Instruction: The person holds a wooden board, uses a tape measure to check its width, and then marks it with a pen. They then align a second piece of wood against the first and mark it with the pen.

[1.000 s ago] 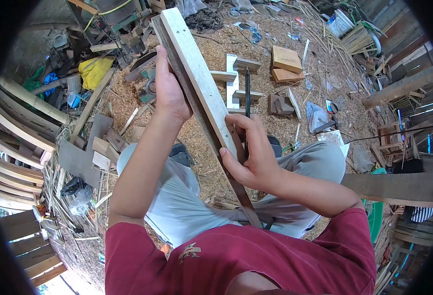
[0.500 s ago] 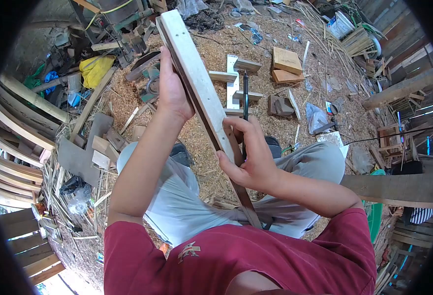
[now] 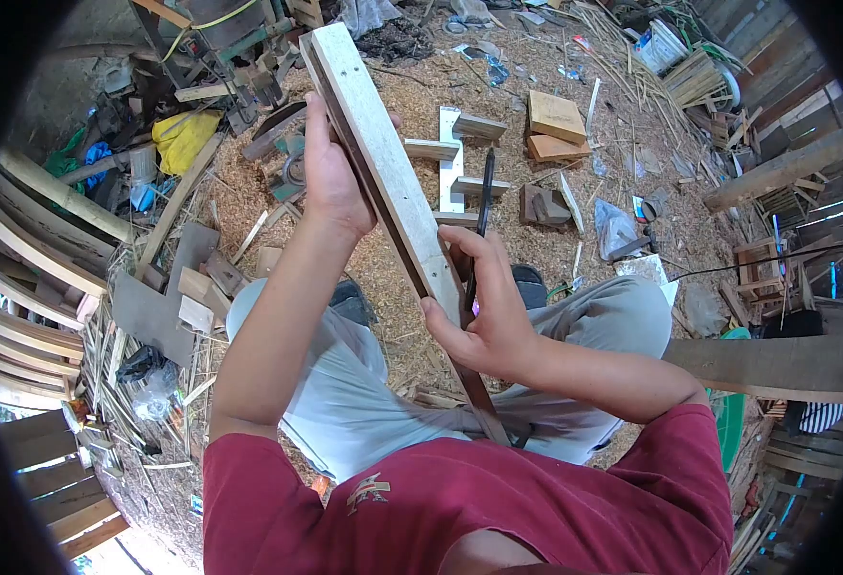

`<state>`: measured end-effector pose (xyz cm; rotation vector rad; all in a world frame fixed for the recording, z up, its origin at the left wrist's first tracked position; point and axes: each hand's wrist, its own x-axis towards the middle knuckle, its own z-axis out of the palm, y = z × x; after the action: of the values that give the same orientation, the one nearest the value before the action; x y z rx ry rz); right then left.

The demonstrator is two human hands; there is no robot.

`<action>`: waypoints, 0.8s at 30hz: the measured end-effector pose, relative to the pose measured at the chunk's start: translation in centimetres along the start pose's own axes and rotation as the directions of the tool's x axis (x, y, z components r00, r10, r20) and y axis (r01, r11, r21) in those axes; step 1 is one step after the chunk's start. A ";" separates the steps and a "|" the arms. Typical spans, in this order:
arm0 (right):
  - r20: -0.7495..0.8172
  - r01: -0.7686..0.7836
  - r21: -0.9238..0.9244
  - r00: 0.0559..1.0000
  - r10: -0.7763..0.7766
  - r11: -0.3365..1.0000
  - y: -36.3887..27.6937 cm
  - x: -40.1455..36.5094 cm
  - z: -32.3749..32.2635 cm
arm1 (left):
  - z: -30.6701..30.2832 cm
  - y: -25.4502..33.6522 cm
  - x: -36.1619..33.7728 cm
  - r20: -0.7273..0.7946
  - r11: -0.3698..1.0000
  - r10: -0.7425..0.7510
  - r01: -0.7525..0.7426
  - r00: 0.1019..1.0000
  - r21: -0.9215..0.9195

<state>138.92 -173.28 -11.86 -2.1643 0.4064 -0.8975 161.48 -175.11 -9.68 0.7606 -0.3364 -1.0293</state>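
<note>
Two wooden strips lie face to face, slanting from the upper left down to my lap. The upper strip is pale and has small dark holes; the one beneath is browner. My left hand grips their left edge near the far end, its fingers partly hidden behind the wood. Lower down, my right hand pinches the strips between thumb and bent fingers. A thin black pencil-like stick also sits in my right hand, its far end pointing up and away.
On the sawdust floor ahead lies a white slatted wooden piece with short crosspieces. Wooden blocks and a dark block are right of it. A yellow bag lies left, and a plank extends at right.
The far end of the black stick has tipped to the right. The strips have shifted very slightly left, with both hands still on them.
</note>
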 end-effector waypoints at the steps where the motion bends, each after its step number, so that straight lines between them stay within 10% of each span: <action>1: 0.008 -0.012 -0.001 1.000 0.012 1.000 0.0 0.0 0.0 | -0.1 -0.1 0.0 -0.009 1.000 -0.005 0.005 1.000 -0.006; 18: 0.021 0.123 -0.151 0.992 -0.121 0.981 -0.8 -0.5 0.4 | -0.3 -0.3 -0.1 0.260 0.984 0.002 0.045 0.966 -0.175; 24: 0.045 -0.009 -0.047 0.999 0.012 0.999 -1.0 -0.4 0.2 | 0.0 -0.6 0.0 0.145 0.992 0.017 0.000 0.989 -0.123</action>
<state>138.77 -172.26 -11.45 -2.2190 0.4196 -0.8391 161.10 -175.24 -10.13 0.5746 -0.3975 -1.0899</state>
